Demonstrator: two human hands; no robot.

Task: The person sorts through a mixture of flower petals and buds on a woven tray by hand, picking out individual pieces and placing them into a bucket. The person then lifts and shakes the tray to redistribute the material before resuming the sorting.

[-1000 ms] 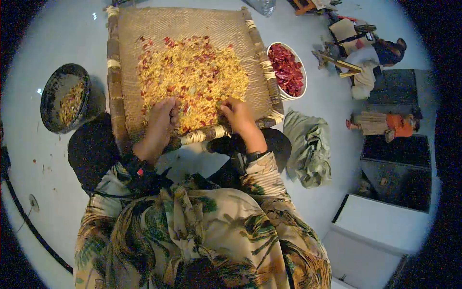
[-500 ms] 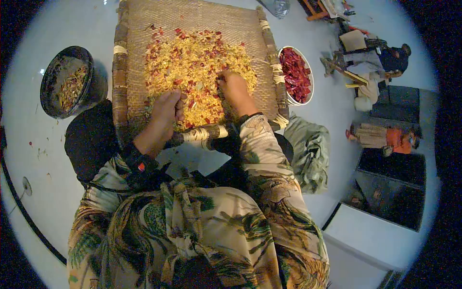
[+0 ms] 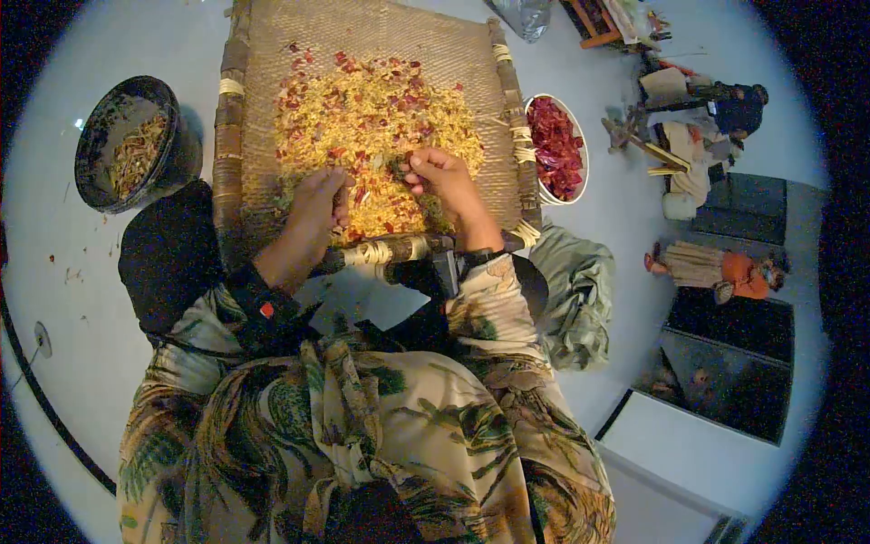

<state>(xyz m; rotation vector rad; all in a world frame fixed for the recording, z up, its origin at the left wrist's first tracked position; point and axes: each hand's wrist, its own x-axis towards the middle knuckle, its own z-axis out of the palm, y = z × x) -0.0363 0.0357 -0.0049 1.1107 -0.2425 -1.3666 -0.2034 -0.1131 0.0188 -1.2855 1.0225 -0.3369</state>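
Observation:
Across my lap rests a woven tray (image 3: 362, 36) with a thick wooden frame bound at the corners. Yellow seeds mixed with red chilli pieces (image 3: 376, 122) are spread over its mesh. Above the near left part of the seeds is my left hand (image 3: 315, 208), its fingers curled and pressed together; their contents are hidden. My right hand (image 3: 444, 181) is raised slightly over the seeds, thumb and fingertips pinched. A small dark bit shows at those fingertips, too small to name.
A black bucket (image 3: 172, 150) of dry stalks stands left of the tray. To the right is a white tub (image 3: 582, 150) of red dried chillies, with a grey-green cloth (image 3: 575, 295) below it. Farther right are other people (image 3: 748, 272) and furniture.
My right hand has lifted from the seeds and turned, so its pinched fingertips now show. My left hand has stayed almost in place. The view has shifted slightly.

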